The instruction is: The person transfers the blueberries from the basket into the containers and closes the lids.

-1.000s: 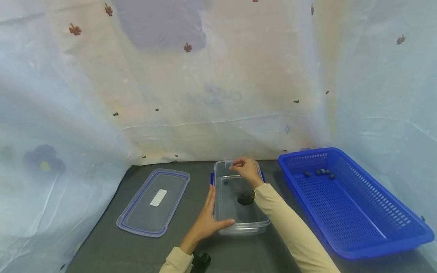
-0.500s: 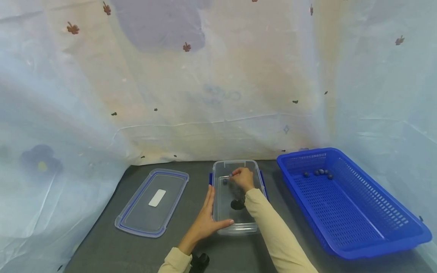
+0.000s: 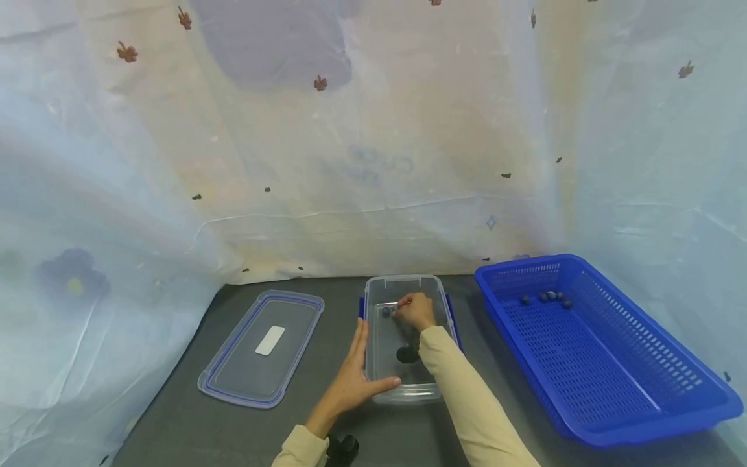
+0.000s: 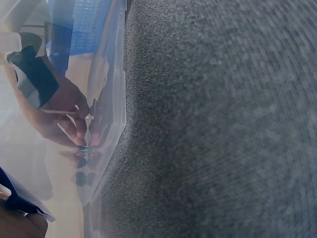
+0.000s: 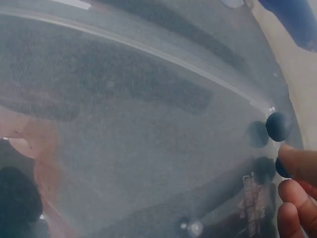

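Near the tabletop's back edge, the left hand (image 3: 350, 383) lies flat and open against the clear container (image 3: 378, 344), steadying it. Inside, the right hand (image 3: 415, 310) pinches one dark berry (image 5: 282, 167) beside another berry (image 3: 386, 311); a loose grip could drop it.

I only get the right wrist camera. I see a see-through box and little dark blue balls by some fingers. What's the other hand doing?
Observer: The left hand rests against the clear container at its near left corner, fingers straight along the left wall, thumb across the near wall.
Child: Where's the top of the box?
Observer: The lid lies flat on the dark table, left of the container and apart from it.
Child: Are there more balls anywhere?
Observer: Yes, several small dark balls sit at the far end of a blue basket, to the container's right.
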`<state>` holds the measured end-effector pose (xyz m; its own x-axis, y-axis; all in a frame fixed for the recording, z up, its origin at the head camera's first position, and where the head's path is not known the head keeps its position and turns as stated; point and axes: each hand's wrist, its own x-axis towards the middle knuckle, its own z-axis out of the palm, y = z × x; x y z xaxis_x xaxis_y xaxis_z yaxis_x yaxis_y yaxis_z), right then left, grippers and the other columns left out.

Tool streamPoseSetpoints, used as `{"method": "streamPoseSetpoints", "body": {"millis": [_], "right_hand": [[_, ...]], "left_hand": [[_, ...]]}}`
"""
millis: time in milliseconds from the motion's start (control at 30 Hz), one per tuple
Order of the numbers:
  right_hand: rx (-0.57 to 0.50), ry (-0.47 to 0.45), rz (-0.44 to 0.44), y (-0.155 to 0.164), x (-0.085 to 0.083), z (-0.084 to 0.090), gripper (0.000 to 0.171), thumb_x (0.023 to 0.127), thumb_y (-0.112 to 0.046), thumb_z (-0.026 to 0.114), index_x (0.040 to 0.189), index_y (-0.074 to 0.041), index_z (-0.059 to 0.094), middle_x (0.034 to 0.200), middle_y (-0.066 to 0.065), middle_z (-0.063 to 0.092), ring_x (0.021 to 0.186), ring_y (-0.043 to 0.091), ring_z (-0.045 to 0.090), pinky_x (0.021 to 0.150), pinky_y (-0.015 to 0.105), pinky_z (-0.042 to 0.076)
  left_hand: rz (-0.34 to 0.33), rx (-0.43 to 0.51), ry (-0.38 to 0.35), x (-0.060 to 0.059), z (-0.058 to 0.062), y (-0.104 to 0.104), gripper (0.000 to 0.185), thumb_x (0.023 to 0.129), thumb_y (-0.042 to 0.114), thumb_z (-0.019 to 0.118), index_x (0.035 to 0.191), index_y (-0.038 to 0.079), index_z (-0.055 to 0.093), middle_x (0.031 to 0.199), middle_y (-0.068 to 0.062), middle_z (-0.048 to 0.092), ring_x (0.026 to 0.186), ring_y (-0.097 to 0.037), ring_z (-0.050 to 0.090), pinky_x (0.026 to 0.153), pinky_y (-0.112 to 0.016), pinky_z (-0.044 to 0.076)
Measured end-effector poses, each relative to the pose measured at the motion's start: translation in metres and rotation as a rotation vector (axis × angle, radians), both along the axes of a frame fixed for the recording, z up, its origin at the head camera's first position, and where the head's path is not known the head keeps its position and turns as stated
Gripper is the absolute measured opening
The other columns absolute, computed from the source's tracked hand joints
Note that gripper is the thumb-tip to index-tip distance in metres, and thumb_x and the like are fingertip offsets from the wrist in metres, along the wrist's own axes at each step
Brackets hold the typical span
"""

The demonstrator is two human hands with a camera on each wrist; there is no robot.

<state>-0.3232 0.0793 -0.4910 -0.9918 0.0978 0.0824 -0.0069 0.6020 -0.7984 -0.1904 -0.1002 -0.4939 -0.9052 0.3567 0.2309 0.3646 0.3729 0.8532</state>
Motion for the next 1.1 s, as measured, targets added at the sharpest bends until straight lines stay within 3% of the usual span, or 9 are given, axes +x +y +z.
{"method": "streamPoseSetpoints", "body": {"millis": [200,433,633,867,1100], "right_hand": [[-0.005,0.011,0.015,0.002,0.000,0.002,0.020,0.070,-0.008,0.083,0.086,0.000,0.073,0.078,0.007,0.070,0.079,0.027,0.064,0.073,0.041,0.052],[-0.084,0.043,0.023,0.001,0.001,0.018,0.027,0.078,-0.012,0.079,0.098,0.004,0.072,0.088,0.013,0.071,0.085,0.030,0.067,0.083,0.043,0.051],[-0.158,0.083,0.046,-0.001,0.000,0.033,0.029,0.083,-0.015,0.075,0.105,0.004,0.070,0.094,0.016,0.071,0.085,0.031,0.067,0.069,0.038,0.056],[-0.200,0.154,0.109,0.011,0.006,0.061,0.025,0.090,-0.018,0.068,0.108,-0.001,0.069,0.099,0.013,0.068,0.092,0.029,0.063,0.076,0.042,0.052],[-0.084,0.288,0.139,0.044,0.008,0.097,0.030,0.091,-0.019,0.066,0.115,0.000,0.065,0.106,0.014,0.066,0.095,0.030,0.061,0.078,0.045,0.051]], "left_hand": [[0.006,0.002,0.007,0.001,0.000,0.001,0.119,0.075,0.041,0.082,0.157,0.012,0.000,0.161,-0.013,-0.008,0.143,-0.041,0.004,0.104,-0.065,0.023],[0.003,0.004,0.003,0.000,-0.003,0.001,0.119,0.075,0.040,0.082,0.157,0.012,-0.001,0.161,-0.014,-0.008,0.143,-0.041,0.004,0.104,-0.067,0.023],[0.003,0.016,0.001,0.000,-0.002,0.000,0.119,0.076,0.040,0.082,0.156,0.011,0.000,0.161,-0.011,-0.009,0.142,-0.042,0.003,0.104,-0.065,0.023],[-0.002,0.012,-0.009,-0.001,-0.003,-0.001,0.118,0.077,0.038,0.082,0.156,0.012,-0.001,0.161,-0.010,-0.011,0.143,-0.041,0.003,0.104,-0.066,0.023],[0.009,0.017,0.007,0.001,-0.003,0.001,0.119,0.075,0.039,0.083,0.157,0.012,0.000,0.161,-0.010,-0.009,0.143,-0.039,0.002,0.105,-0.066,0.019]]}}
